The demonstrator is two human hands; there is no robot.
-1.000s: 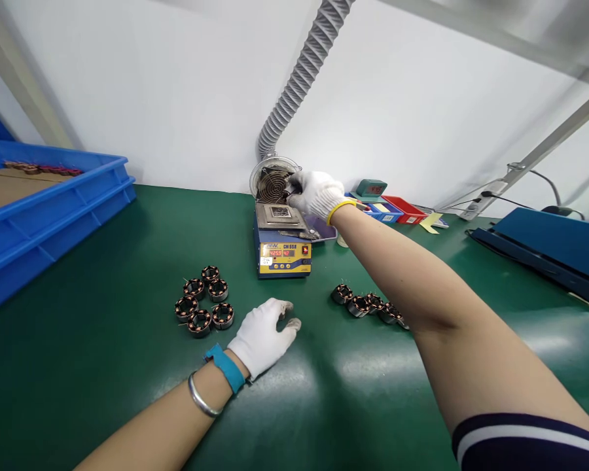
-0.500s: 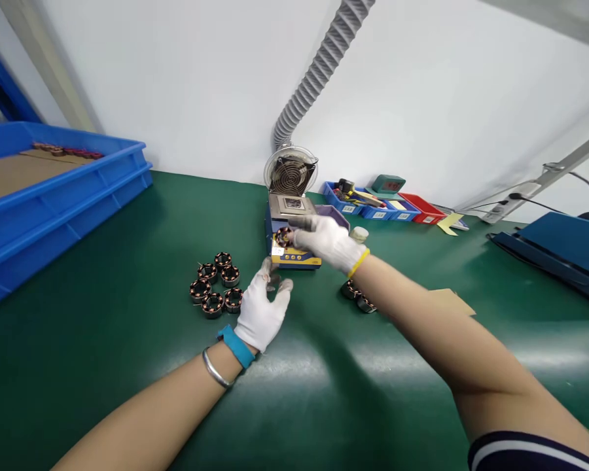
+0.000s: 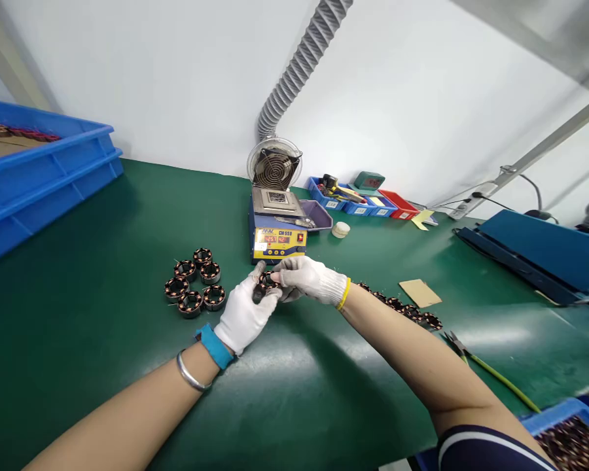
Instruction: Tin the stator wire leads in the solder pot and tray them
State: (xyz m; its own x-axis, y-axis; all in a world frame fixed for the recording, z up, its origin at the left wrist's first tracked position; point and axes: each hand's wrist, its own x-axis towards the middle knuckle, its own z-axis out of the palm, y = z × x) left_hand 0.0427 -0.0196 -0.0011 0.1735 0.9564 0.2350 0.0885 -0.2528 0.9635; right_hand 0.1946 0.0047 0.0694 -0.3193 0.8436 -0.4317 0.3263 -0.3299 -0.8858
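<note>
Between my two gloved hands is a motor stator (image 3: 267,281), a dark ring with copper windings, held in front of the solder pot. My left hand (image 3: 249,311) is closed around its left and lower side. Gripping its right side, my right hand (image 3: 307,278) has its fingers bent; the gloves partly hide the ring. Several like stators (image 3: 190,303) stand in a cluster left of my left hand. More stators (image 3: 395,305) lie in a row beyond my right forearm. The blue and yellow solder pot (image 3: 279,243) has a lit display.
A fan (image 3: 276,169) and grey duct (image 3: 304,62) stand behind the pot. Blue bins (image 3: 358,208), a red bin (image 3: 397,208) and a white round tub (image 3: 340,229) are to the right. Cutters (image 3: 500,373) lie near right; a blue crate (image 3: 44,173) stands left.
My right hand has brought the stator down from the front of the solder pot to my left hand, which has closed on it. The view has shifted to the right.
</note>
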